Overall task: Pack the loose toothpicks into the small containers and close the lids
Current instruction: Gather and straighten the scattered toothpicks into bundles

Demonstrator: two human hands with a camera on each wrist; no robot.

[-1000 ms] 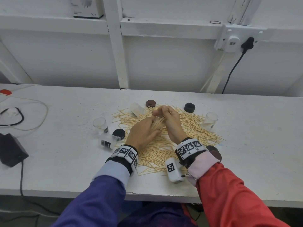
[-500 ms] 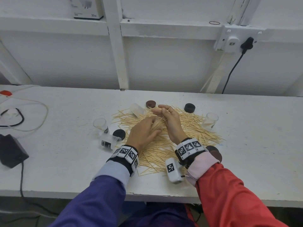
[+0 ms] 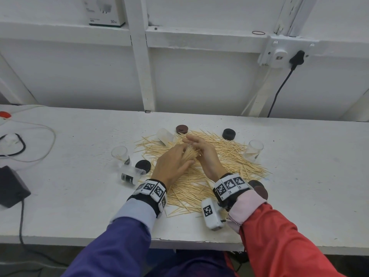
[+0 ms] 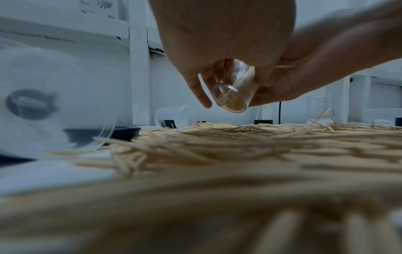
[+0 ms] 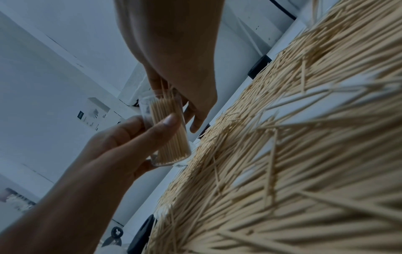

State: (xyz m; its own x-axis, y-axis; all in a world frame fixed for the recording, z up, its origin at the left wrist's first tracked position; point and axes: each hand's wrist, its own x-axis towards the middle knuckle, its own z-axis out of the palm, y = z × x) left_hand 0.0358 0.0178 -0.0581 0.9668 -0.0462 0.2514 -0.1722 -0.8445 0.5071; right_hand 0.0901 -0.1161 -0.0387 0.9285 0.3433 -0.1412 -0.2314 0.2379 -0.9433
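My left hand [image 3: 171, 163] grips a small clear container [image 5: 167, 130] that is nearly full of toothpicks and tilted over the pile. The same container [image 4: 233, 89] shows its round base in the left wrist view. My right hand [image 3: 201, 150] is at its mouth, fingers pinching a few toothpicks [image 5: 162, 86] that stick out of the opening. Loose toothpicks [image 3: 229, 156] lie spread on the white table [image 3: 299, 176] beneath both hands. No lid is on the held container.
Empty clear containers stand at left [image 3: 119, 153] and right [image 3: 254, 149]; two lie tipped [image 3: 131, 174] [image 3: 165, 135]. Lids lie around the pile: brown [image 3: 182, 129], black [image 3: 229, 134], black [image 3: 143, 165], brown [image 3: 259, 189]. A black adapter [image 3: 12, 186] and cables [image 3: 30, 140] are far left.
My right fingers have shifted slightly at the container's mouth, working the toothpicks in. The left hand and container have stayed almost where they were.
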